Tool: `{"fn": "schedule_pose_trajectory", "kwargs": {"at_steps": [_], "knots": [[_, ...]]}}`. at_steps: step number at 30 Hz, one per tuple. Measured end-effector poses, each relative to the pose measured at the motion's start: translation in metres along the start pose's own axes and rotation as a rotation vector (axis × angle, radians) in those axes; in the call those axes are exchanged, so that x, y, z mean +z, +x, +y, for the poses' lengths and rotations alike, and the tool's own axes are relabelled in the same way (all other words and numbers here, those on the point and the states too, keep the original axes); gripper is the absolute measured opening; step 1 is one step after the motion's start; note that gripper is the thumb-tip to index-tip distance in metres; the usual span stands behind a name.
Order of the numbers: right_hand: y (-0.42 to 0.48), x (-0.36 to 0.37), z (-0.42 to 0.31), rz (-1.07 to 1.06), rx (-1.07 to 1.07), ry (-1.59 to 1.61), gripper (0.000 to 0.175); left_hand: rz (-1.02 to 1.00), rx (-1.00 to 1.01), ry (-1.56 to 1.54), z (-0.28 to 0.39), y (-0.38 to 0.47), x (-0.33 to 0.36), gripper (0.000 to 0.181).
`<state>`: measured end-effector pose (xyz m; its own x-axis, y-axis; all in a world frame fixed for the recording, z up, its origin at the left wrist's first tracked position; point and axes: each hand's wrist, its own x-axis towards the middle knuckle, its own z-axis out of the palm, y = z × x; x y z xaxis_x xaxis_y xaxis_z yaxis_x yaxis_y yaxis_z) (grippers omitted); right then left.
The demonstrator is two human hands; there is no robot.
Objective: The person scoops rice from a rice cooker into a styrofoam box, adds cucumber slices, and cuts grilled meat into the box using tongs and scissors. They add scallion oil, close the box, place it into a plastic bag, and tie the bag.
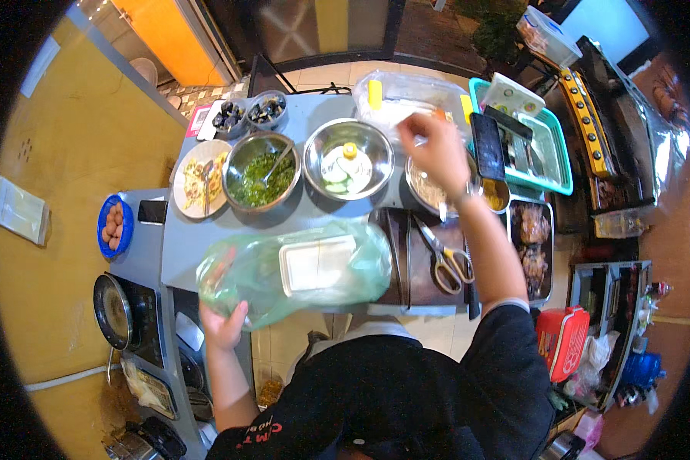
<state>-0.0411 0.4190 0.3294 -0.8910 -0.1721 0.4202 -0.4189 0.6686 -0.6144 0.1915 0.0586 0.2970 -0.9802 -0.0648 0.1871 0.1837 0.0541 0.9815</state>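
Observation:
My left hand [224, 325] grips the lower left edge of a green translucent plastic bag [253, 270]; some fingers show through the film. A white rectangular container [317, 264] lies in or under the bag. My right hand [434, 144], blurred, is raised above a bowl of pale shredded food [428, 187]; whether its fingers hold anything cannot be told. Near it lies a clear plastic bag [408, 92]. A steel bowl [307, 192] with a yellow-capped bottle [349, 150] stands left of that hand, beside a bowl of chopped greens [261, 172].
Kitchen scissors [445, 259] and tongs [399, 259] lie on a dark board [425, 287]. A plate of food [201, 201], a black phone [152, 211] and a blue basket of eggs [115, 227] are at left. A turquoise basket [560, 172] and a tray of meat [530, 247] stand right.

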Motion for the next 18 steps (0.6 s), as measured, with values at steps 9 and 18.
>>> {"fn": "schedule_pose_trajectory", "kwargs": {"at_steps": [9,18], "knots": [[0.143,0.071,0.278,-0.858,0.198,-1.000,0.028,0.207,-0.195,0.116,0.008,0.018,0.021,0.065],[0.068,0.000,0.002,-0.492,-0.013,0.204,0.027,0.396,-0.077,0.306,0.017,0.023,0.022,0.049]]}}
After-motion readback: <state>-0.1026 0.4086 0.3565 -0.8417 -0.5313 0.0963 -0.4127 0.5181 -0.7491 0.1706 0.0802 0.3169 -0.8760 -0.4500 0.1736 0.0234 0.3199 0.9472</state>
